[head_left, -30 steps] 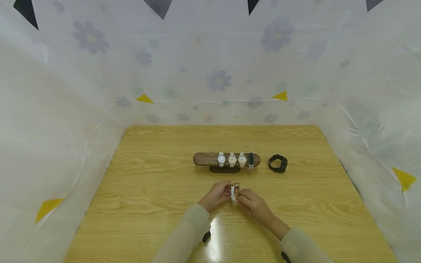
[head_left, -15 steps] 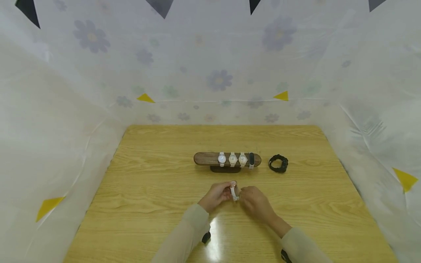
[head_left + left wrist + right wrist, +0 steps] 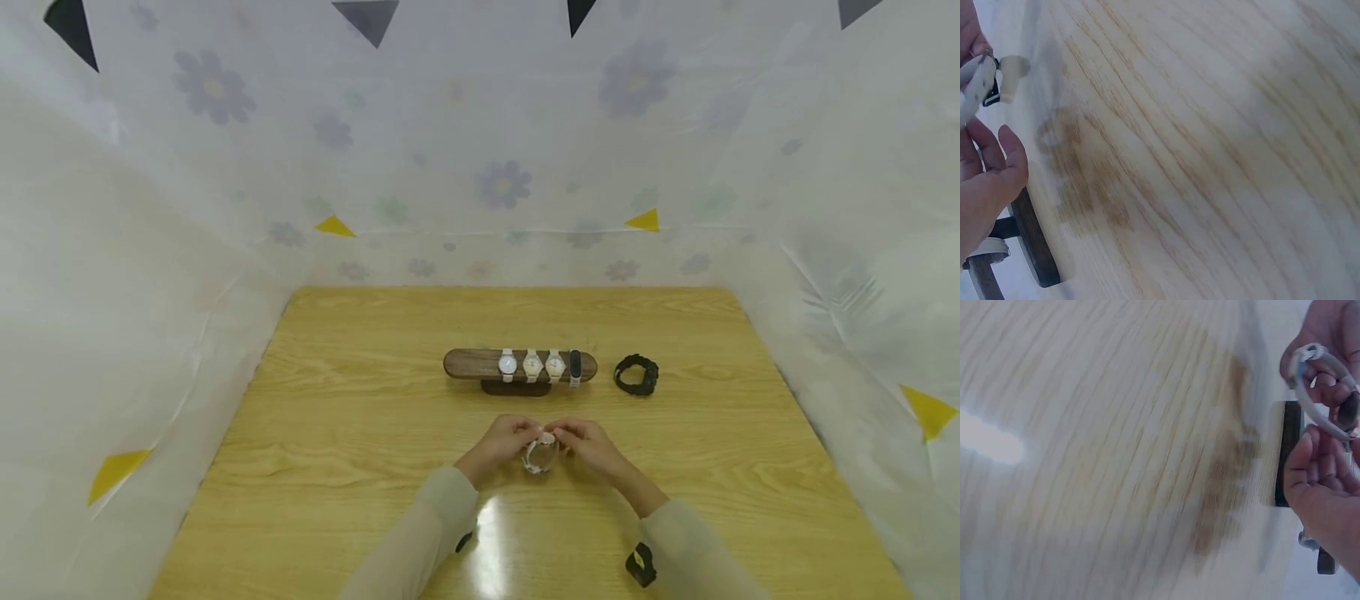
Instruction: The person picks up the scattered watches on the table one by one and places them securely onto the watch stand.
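Note:
A wristwatch with a white strap [image 3: 528, 457] is fastened into a loop and held up over the table in the head view. My left hand [image 3: 498, 443] pinches it near its case from the left. From the other side, my right hand [image 3: 597, 454] grips the case with thumb and fingers. The right wrist view shows the strap [image 3: 1313, 407] as an upright ring between both hands. In the left wrist view, part of the white strap [image 3: 982, 87] with its dark buckle shows above my left hand's fingers.
Beyond the hands stands a dark wooden watch stand [image 3: 472, 364] with several watches on its right half, including a black-faced fitness band [image 3: 575, 365]. A black watch [image 3: 637, 387] lies to its right. Translucent sheeting surrounds the wooden table [image 3: 337, 400].
The watch has turned, so its loop now faces me with the case at the top. My right hand has come in from beside the strap to grip the case.

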{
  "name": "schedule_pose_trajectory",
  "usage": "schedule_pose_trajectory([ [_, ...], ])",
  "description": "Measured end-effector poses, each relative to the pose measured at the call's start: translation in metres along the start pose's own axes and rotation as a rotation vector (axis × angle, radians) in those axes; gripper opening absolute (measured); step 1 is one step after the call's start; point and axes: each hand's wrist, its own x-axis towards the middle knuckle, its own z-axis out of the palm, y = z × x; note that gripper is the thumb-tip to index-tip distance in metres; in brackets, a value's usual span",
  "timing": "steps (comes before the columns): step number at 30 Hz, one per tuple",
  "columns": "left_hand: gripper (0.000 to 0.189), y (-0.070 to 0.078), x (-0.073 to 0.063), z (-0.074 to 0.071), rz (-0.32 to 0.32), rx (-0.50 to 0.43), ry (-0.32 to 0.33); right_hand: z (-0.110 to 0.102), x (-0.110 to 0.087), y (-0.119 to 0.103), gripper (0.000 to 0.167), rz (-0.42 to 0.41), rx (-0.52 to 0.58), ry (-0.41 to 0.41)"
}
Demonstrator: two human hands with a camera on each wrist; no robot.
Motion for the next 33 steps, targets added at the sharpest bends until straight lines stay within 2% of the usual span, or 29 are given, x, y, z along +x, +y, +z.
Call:
schedule_pose_trajectory([
  [5,0.026,-0.001,0.0,-0.002,0.019,0.0,0.033,0.0,-0.001,0.001,0.033,0.14,0.241,-0.15],
  [8,0.026,-0.003,0.001,-0.005,0.029,-0.023,0.028,0.001,-0.002,-0.001,0.025,0.174,0.351,-0.226],
  [11,0.029,-0.004,0.002,-0.007,0.032,-0.059,0.01,0.002,-0.002,-0.004,0.022,0.193,0.416,-0.243],
  [13,0.031,-0.005,0.003,-0.008,0.05,-0.086,0.021,0.004,-0.001,-0.003,0.021,0.192,0.444,-0.235],
  [14,0.031,-0.005,0.003,-0.008,0.072,-0.091,0.043,0.005,0.0,-0.003,0.019,0.193,0.455,-0.216],
  [16,0.032,-0.006,0.004,-0.008,0.113,-0.112,0.131,0.009,0.001,-0.001,0.016,0.179,0.479,-0.158],
  [19,0.028,-0.008,0.007,-0.005,0.145,-0.144,0.33,0.015,0.001,0.0,0.027,0.127,0.517,-0.036],
  [21,0.026,-0.008,0.008,-0.002,0.133,-0.178,0.442,0.02,0.002,-0.002,0.035,0.121,0.514,0.08],
  [22,0.024,-0.009,0.008,-0.001,0.121,-0.194,0.471,0.022,0.003,-0.003,0.037,0.123,0.507,0.137],
  [24,0.023,-0.009,0.008,0.001,0.106,-0.216,0.477,0.027,0.005,-0.007,0.037,0.167,0.486,0.254],
  [27,0.024,-0.011,0.008,0.004,0.115,-0.213,0.4,0.035,0.011,-0.012,0.035,0.256,0.445,0.401],
  [30,0.026,-0.012,0.009,0.005,0.137,-0.198,0.34,0.039,0.016,-0.017,0.033,0.285,0.424,0.469],
  [33,0.026,-0.01,0.01,0.004,0.142,-0.192,0.337,0.042,0.019,-0.02,0.034,0.275,0.411,0.49],
])
